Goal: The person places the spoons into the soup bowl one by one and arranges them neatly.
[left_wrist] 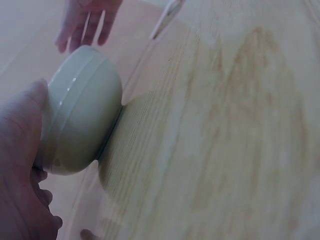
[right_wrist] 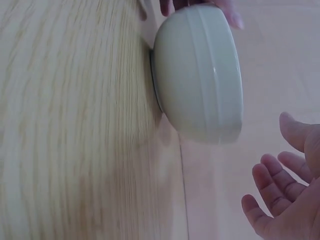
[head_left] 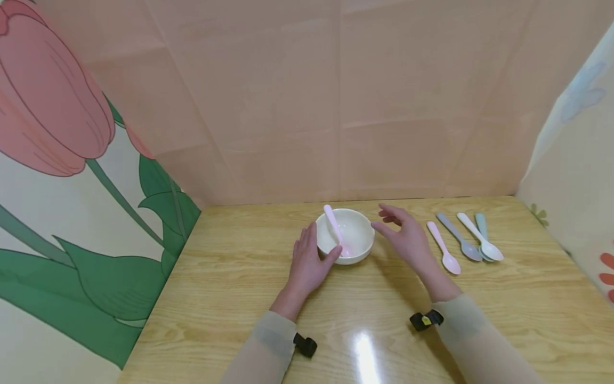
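Observation:
A white bowl stands upright on the wooden table, with a pink spoon inside it, the handle leaning over the back rim. My left hand holds the bowl's left side, thumb at the front rim and fingers along the outer wall. In the left wrist view, the thumb of the left hand lies by the bowl's rim. To the right of the bowl, my right hand is raised with loosely bent fingers and nothing in it. The right wrist view shows a gap between the right hand and the bowl.
Right of my right hand lie a second pink spoon, a grey-purple spoon, a white spoon and a blue-green spoon, the last three overlapping. A pink-beige cloth backdrop rises behind the table.

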Available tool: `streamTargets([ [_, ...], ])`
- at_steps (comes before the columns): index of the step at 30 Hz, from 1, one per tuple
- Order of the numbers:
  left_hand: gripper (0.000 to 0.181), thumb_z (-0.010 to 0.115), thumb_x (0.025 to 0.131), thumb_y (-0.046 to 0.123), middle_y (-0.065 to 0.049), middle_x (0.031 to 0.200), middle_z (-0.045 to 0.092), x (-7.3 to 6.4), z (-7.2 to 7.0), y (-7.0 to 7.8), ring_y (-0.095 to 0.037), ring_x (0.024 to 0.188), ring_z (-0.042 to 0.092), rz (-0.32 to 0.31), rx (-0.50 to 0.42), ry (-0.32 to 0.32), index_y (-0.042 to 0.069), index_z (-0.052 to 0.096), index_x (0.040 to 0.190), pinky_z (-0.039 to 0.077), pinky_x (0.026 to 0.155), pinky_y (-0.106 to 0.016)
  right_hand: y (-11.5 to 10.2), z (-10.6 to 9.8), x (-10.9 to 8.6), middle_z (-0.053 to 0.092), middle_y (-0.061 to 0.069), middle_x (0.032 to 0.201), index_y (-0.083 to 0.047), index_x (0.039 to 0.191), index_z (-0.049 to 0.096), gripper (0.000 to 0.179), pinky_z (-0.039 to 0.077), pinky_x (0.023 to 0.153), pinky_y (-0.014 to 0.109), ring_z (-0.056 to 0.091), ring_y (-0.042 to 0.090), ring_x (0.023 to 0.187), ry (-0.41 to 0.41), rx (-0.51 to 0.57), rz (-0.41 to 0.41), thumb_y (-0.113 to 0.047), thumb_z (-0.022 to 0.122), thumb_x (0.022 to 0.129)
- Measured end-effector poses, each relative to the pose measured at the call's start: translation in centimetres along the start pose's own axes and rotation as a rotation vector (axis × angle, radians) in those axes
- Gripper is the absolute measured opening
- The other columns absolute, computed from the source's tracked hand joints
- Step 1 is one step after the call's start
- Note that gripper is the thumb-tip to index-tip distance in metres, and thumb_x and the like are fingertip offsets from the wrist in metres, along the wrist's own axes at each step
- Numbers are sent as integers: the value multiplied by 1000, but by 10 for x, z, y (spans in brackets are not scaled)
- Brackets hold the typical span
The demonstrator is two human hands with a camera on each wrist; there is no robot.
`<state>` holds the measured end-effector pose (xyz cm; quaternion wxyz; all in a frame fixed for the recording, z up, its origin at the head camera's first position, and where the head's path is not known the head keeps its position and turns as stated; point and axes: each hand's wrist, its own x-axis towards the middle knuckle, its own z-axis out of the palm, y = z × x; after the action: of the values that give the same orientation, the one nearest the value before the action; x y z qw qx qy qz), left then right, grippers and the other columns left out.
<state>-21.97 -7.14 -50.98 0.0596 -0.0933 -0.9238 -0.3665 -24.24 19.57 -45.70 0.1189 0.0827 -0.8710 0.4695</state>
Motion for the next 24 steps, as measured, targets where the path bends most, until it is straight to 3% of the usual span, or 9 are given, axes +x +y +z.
streamTargets([
  [5, 106, 58, 106, 71, -23, 179, 26, 0, 0, 0, -38, 168, 16, 1, 4, -1, 3, 18, 176, 13, 135, -58, 6, -12, -3, 69, 25, 138, 2, 157, 58, 61, 45, 119, 63, 64, 45, 131, 18, 10, -7, -24, 80, 106],
  [12, 106, 56, 106, 72, -23, 179, 25, 0, 0, 0, -40, 168, 17, 1, 18, -8, 4, 16, 177, 14, 135, -59, 13, -29, -8, 66, 26, 141, 1, 161, 53, 69, 45, 117, 66, 61, 47, 133, 25, -12, 43, -33, 78, 107],
  [19, 106, 54, 106, 73, -23, 180, 25, 0, 0, 0, -40, 168, 16, 1, 18, -7, 5, 15, 177, 13, 135, -58, 28, -47, -13, 66, 24, 142, -2, 164, 51, 71, 48, 109, 67, 62, 46, 131, 44, -48, 71, -38, 76, 108],
  [21, 106, 54, 106, 73, -23, 179, 25, 0, 0, -1, -40, 168, 17, 1, 17, -7, 5, 15, 177, 13, 135, -58, 32, -53, -16, 66, 23, 143, -4, 164, 51, 71, 50, 108, 64, 63, 44, 132, 52, -57, 80, -39, 76, 108],
  [24, 106, 55, 106, 73, -23, 179, 25, 0, 0, 0, -40, 168, 17, 2, 10, -7, 4, 16, 177, 13, 135, -58, 41, -61, -19, 65, 21, 144, -6, 166, 49, 73, 53, 104, 44, 62, 41, 131, 48, -78, 96, -43, 73, 109],
])
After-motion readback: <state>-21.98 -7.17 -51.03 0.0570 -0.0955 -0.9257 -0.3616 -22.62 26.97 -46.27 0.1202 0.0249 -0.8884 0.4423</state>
